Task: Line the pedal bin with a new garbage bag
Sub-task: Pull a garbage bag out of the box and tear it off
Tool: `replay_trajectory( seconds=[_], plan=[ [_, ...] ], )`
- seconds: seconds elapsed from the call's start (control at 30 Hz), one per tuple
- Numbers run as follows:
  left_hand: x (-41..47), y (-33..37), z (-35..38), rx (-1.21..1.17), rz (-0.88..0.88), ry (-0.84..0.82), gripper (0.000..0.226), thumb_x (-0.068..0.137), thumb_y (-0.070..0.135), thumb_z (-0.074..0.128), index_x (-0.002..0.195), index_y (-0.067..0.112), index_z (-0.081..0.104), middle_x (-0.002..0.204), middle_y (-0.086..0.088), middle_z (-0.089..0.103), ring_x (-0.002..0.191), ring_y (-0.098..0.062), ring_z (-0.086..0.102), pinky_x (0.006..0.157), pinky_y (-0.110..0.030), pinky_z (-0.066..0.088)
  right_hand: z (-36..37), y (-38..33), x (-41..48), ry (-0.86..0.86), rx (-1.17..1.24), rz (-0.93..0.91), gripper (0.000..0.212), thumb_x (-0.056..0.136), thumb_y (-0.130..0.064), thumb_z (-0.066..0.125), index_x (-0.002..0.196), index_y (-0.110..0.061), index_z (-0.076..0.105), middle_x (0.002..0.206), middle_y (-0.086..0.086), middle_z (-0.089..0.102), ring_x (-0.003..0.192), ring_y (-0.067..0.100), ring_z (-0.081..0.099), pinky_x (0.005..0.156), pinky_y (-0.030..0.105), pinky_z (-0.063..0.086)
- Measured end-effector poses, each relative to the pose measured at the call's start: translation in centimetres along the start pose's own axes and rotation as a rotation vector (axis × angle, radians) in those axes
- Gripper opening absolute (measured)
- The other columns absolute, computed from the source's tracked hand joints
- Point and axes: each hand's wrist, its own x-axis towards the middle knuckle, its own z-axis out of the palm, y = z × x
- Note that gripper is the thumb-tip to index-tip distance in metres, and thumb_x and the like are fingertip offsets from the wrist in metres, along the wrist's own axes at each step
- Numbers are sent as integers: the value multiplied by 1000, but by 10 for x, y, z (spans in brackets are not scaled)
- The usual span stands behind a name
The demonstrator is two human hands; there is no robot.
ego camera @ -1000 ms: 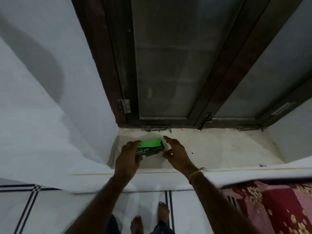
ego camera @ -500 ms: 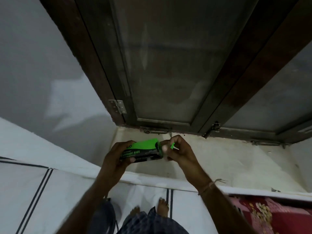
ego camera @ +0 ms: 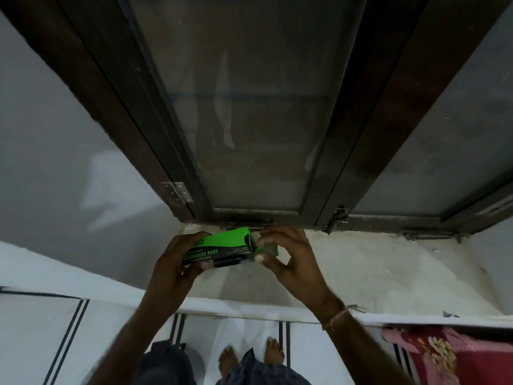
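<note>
One slim rectangular cardboard box [ego camera: 222, 248], bright green on top with a black side panel reading "GARBAGE BAGS", is up in the air between two bare hands, just above the pale stone window sill [ego camera: 374, 273]. Its long axis runs left to right, the right end tipped slightly up and away toward the far window. The left hand [ego camera: 177, 262] is wrapped around the left end, thumb under the printed face, fingers curled over the top: a firm closed hold on the box. The right hand [ego camera: 288, 257] works the right end, thumb and forefinger pinched together on a small green flap [ego camera: 268, 250] that stands out from the box's end. A thin thread band [ego camera: 337, 318] circles the right wrist. Beyond the box stands a dark wooden window frame [ego camera: 369, 134] with cloudy glass panes. Down near the bottom, two bare feet [ego camera: 251, 357] on white floor tile, and one red floral cloth [ego camera: 449, 357] at the near right.
</note>
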Motion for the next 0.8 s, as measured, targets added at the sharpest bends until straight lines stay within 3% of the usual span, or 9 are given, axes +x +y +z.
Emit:
replay_trajectory(
  seconds=[0.13,0.2,0.3,0.4,0.53,0.6,0.67,0.8],
  plan=[
    [1,2,-5,49,18,-6,51,81,40,69,130,37,54,122,25,56,112,8,58,84,-9,52,1,-4,-1,58,68,-19,21,89,-37,72,84,-19,80,94,-12,76,106,10,60,91,33,46],
    [4,4,-8,98,42,-21,53,82,30,70,129,46,51,123,19,57,112,8,57,84,-9,52,5,-2,-2,38,27,-20,25,92,-43,67,90,-23,82,93,-15,77,108,10,57,91,40,47],
    [9,9,-18,168,77,-44,54,85,27,68,129,53,50,125,23,54,112,11,56,85,-5,49,9,4,-5,-31,-18,8,35,93,-57,60,110,-33,79,93,-17,76,109,9,55,94,47,46],
    [14,16,-28,188,113,-115,48,89,40,63,132,57,49,124,33,52,114,9,55,85,-6,48,9,5,-9,-100,-35,22,48,94,-64,53,133,-38,64,93,-15,70,104,6,54,92,48,43],
    [18,24,-29,152,94,-144,44,83,63,59,126,68,49,120,38,55,112,13,55,81,-6,50,7,-6,-9,-124,-87,6,55,95,-60,55,146,-41,49,87,-32,57,90,-10,51,87,48,49],
    [19,25,-29,132,78,-138,45,79,69,60,123,70,49,119,39,56,111,15,55,82,-6,50,2,-10,-8,-119,-152,-9,56,94,-55,59,147,-41,48,82,-29,64,79,-11,52,85,44,52],
    [17,26,-29,126,73,-154,44,79,60,61,120,71,50,119,37,57,110,13,56,81,-6,50,-3,-10,-8,-109,-159,-24,53,94,-53,60,145,-39,53,86,-17,72,78,-9,56,83,38,52],
    [12,28,-22,112,81,-169,45,78,55,60,118,74,49,118,40,56,110,15,56,81,-5,50,-5,-12,-12,-49,281,147,35,96,-40,65,120,-17,74,96,-3,76,88,15,70,75,30,56]
  ],
)
